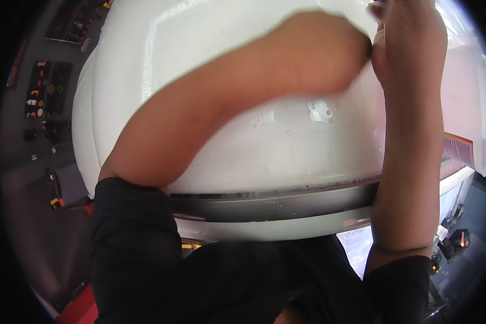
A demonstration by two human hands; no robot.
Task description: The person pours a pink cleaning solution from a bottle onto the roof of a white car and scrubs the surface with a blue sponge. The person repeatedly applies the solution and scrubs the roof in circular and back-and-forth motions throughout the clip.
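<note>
My left arm bends across a broad white, glossy, curved surface (243, 140) wet with drops and small bubbles. At its end my left hand (326, 51) is smeared by motion, and its fingers do not show clearly. Close beside it, to the right, is my right hand (413, 46), its forearm running nearly straight up. The right hand reaches the top edge of the picture, so its fingers are mostly cut off or turned away. Whether either hand holds anything is hidden. Both are over the far right part of the white surface.
A dark grey strip (278, 209) runs along the near edge of the white surface, close to my body. A printed card (459, 149) stands at the right. Dark panels (48, 89) with small coloured items lie at far left; a red object (80, 308) is at lower left.
</note>
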